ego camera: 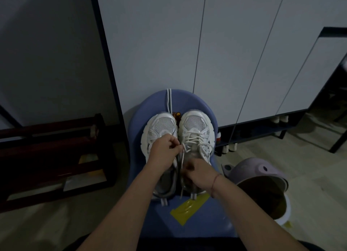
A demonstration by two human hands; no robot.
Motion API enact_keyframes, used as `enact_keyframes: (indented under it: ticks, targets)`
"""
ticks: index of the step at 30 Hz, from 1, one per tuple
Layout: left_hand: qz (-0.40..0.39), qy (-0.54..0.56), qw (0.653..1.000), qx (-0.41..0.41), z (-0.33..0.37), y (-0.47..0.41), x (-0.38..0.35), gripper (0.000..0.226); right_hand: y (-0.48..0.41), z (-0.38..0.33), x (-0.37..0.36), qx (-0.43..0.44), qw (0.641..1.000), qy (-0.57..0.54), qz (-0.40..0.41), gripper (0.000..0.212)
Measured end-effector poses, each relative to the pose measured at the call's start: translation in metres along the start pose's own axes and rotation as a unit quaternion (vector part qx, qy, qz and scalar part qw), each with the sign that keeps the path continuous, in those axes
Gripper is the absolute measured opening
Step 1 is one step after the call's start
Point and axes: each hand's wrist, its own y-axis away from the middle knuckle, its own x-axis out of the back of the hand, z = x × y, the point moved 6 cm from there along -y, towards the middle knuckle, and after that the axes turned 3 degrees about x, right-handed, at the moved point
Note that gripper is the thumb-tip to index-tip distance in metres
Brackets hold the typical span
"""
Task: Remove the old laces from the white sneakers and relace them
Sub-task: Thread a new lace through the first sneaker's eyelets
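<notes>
Far left, on the floor beside the chair: a dark wooden rack (56, 157).

On the blue chair (187, 100), toward its left edge: the left sneaker (161, 123), toe pointing at the back edge. No lace to see over its front part. Rest of it hidden under the hand, so hard to be sure, but looks like the old lace is already out of this one.

Just right of that toe, running up and over the back edge of the chair: a loose lace (169, 100), in no shoe at all. Old or new, cannot tell.

Over the left sneaker: the left hand (163, 151), fingers curled tight, pinching a white lace (185, 148) near its tip, in the gap between the two shoes. Cannot tell which shoe this lace belongs to.

Toward the right edge of the chair: the right sneaker (195, 123), touching the left one. Lace still crossed through its holes, with floppy loops near the top.

Lower down, over the heel part: the right hand (199, 173), fingers curled but blurry. Cannot tell if holding the lace or not.

Near the front edge of the chair: a yellow strip (189, 207). Off the chair to the right, on the floor: a purple bin (262, 175).

Still an early part of the job, by the look of it. Left to do: take out the right shoe's lace, then put laces into both shoes.
</notes>
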Motion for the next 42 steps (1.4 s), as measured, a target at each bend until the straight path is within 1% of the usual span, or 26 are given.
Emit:
enact_keyframes:
  ticks: [2,3,6,8,9,10,12,13,14,16,18,22,23,24,25,26,28,29,32,35,36,38,39,40,41,42]
  targets:
    - [0.0,0.001,1.0,0.004,0.0,-0.001,0.0,0.023,0.014,0.001,-0.009,-0.021,0.991,0.027,-0.129,0.025]
    - [0.001,0.001,1.0,0.005,0.0,-0.001,0.0,0.022,0.022,0.0,-0.01,-0.025,0.984,0.045,-0.169,0.024]
    - [-0.001,-0.001,1.0,0.007,0.003,0.001,0.0,0.022,0.035,-0.007,-0.004,-0.004,0.977,0.077,-0.201,0.025]
    - [0.0,0.0,1.0,0.006,0.004,0.002,0.001,0.022,0.032,-0.011,0.008,0.015,0.987,0.04,-0.152,0.027]
    - [0.001,0.0,1.0,0.007,0.004,0.002,0.001,0.022,0.028,-0.011,0.019,0.019,0.996,0.002,-0.09,0.027]
    - [0.002,0.001,1.0,0.01,0.004,0.002,0.001,0.022,0.021,-0.009,0.035,0.024,0.999,-0.028,0.001,0.026]
    - [0.003,0.003,1.0,0.015,0.004,0.004,0.001,0.021,0.013,-0.002,0.072,0.047,0.977,-0.044,0.205,0.013]
    - [0.003,0.003,1.0,0.015,0.005,0.004,0.0,0.021,0.01,0.002,0.084,0.05,0.964,-0.031,0.259,0.005]
    - [0.004,0.0,1.0,0.014,0.006,0.005,0.0,0.021,0.007,0.005,0.088,0.048,0.962,-0.013,0.268,0.02]
    - [0.006,-0.009,1.0,0.009,0.009,0.007,0.0,0.022,0.0,0.012,0.083,0.042,0.976,-0.003,0.215,0.041]
    - [0.007,-0.019,1.0,0.007,0.011,0.01,-0.001,0.021,-0.002,0.014,0.076,0.039,0.981,0.001,0.19,0.04]
    - [0.029,-0.036,0.999,-0.005,0.021,0.016,0.0,0.018,0.001,0.015,0.081,0.012,0.98,0.075,0.186,0.011]
    - [0.038,-0.032,0.999,-0.014,0.027,0.019,0.0,0.016,0.002,0.015,0.083,0.011,0.983,0.078,0.165,0.019]
    - [0.042,-0.024,0.998,-0.027,0.033,0.022,0.0,0.016,0.003,0.015,0.081,0.007,0.99,0.049,0.135,0.029]
    - [0.04,-0.013,0.998,-0.039,0.039,0.025,-0.002,0.016,0.006,0.016,0.079,-0.008,0.994,-0.033,0.103,0.036]
    - [0.032,-0.002,0.998,-0.044,0.043,0.028,-0.006,0.015,0.01,0.017,0.075,-0.032,0.985,-0.152,0.072,0.038]
    - [0.001,0.032,0.999,-0.022,0.045,0.036,-0.017,0.012,0.017,0.016,0.067,-0.074,0.937,-0.341,0.014,0.038]
    - [-0.019,0.061,0.998,0.001,0.045,0.04,-0.023,0.013,0.019,0.014,0.065,-0.079,0.919,-0.387,0.001,0.038]
    - [-0.103,0.155,0.98,0.073,0.046,0.054,-0.043,0.023,0.021,0.008,0.069,-0.069,0.894,-0.443,0.016,0.036]
    - [-0.183,0.204,0.957,0.098,0.049,0.065,-0.052,0.027,0.02,0.01,0.077,-0.063,0.877,-0.474,0.056,0.021]
    - [-0.194,0.208,0.954,0.096,0.048,0.065,-0.052,0.027,0.019,0.014,0.08,-0.067,0.86,-0.5,0.078,0.02]
    - [-0.188,0.193,0.959,0.085,0.045,0.062,-0.05,0.027,0.016,0.025,0.083,-0.088,0.801,-0.582,0.107,0.021]
    - [-0.176,0.176,0.965,0.079,0.043,0.06,-0.047,0.027,0.013,0.028,0.081,-0.097,0.768,-0.624,0.107,0.021]
    - [-0.163,0.162,0.97,0.075,0.042,0.059,-0.045,0.028,0.013,0.028,0.077,-0.104,0.75,-0.646,0.1,0.022]
    - [-0.151,0.156,0.973,0.071,0.042,0.058,-0.043,0.028,0.012,0.027,0.072,-0.107,0.758,-0.638,0.089,0.023]
    - [-0.144,0.157,0.975,0.07,0.041,0.057,-0.042,0.028,0.012,0.025,0.066,-0.104,0.783,-0.608,0.076,0.024]
